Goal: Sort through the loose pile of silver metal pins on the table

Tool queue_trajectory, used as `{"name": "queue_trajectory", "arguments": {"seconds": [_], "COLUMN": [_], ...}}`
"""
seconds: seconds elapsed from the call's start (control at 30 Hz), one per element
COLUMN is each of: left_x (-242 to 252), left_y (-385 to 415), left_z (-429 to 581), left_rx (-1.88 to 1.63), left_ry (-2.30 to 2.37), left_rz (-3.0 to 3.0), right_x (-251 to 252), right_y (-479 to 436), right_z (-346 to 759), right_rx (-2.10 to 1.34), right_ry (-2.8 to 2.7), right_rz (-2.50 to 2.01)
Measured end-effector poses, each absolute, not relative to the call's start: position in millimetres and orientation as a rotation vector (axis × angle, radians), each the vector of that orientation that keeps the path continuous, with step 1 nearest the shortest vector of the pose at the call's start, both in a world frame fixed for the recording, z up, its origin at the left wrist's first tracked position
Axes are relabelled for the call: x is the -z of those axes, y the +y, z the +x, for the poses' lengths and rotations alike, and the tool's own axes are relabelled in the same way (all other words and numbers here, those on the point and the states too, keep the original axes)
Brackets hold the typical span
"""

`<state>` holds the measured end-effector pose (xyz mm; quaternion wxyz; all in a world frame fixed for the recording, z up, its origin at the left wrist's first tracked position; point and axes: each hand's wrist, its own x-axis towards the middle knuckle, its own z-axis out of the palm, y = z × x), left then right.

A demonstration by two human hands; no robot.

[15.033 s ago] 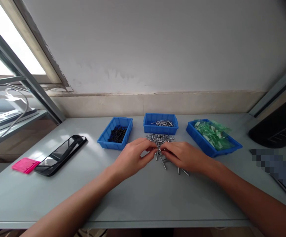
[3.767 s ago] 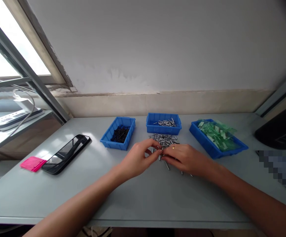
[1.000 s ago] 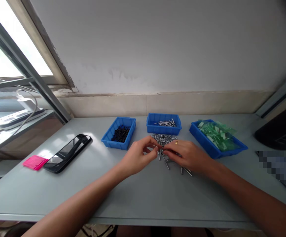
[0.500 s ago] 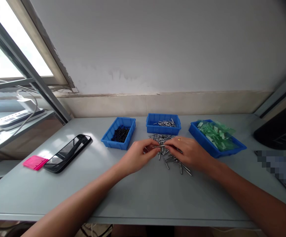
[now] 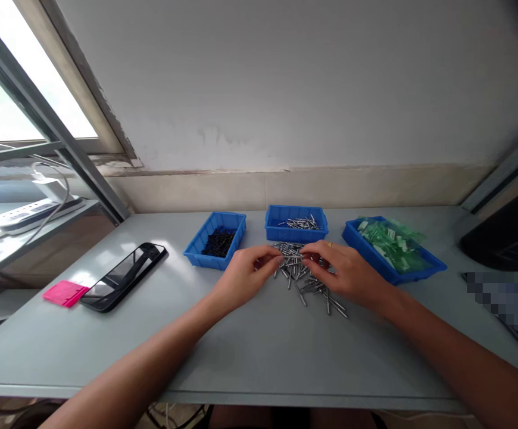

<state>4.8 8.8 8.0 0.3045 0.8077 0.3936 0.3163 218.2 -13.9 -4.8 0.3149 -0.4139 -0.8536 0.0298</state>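
A loose pile of silver nails (image 5: 306, 280) lies on the grey table (image 5: 259, 351) in front of the middle blue tray (image 5: 296, 224). My left hand (image 5: 243, 275) and my right hand (image 5: 348, 271) meet over the far part of the pile, fingers pinched. Between their fingertips runs a thin silver nail (image 5: 291, 257), gripped at both ends. A ring shows on my right hand. The middle tray holds several silver nails.
The left blue tray (image 5: 215, 240) holds dark nails. At the right, another blue tray (image 5: 390, 249) holds green packets. A black phone (image 5: 125, 275) and a pink card (image 5: 65, 293) lie at the left. A power strip (image 5: 31, 211) sits on the side shelf. A dark object (image 5: 506, 229) stands at the right.
Both hands have shifted slightly away from me, toward the middle tray, still pinching a nail between them. More of the pile now shows below my right hand.
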Motion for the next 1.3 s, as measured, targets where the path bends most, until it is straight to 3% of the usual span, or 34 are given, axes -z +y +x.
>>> {"name": "queue_trajectory", "arguments": {"seconds": [0.43, 0.83, 1.3], "left_x": [-2.6, 12.5, 17.6], "left_y": [11.2, 9.2, 18.6], "left_z": [3.2, 1.2, -1.5], "left_rx": [-0.776, -0.393, -0.406], "left_ry": [1.067, 0.975, 1.240], "left_rz": [2.172, 2.801, 2.708], "right_x": [4.7, 18.1, 15.4], "right_y": [-13.1, 11.9, -3.9], "right_z": [220.7, 238.2, 222.0], "right_rx": [-0.187, 0.042, -0.168], "right_ry": [-2.357, -2.017, -2.370], "right_rz": [-0.863, -1.494, -1.217]}}
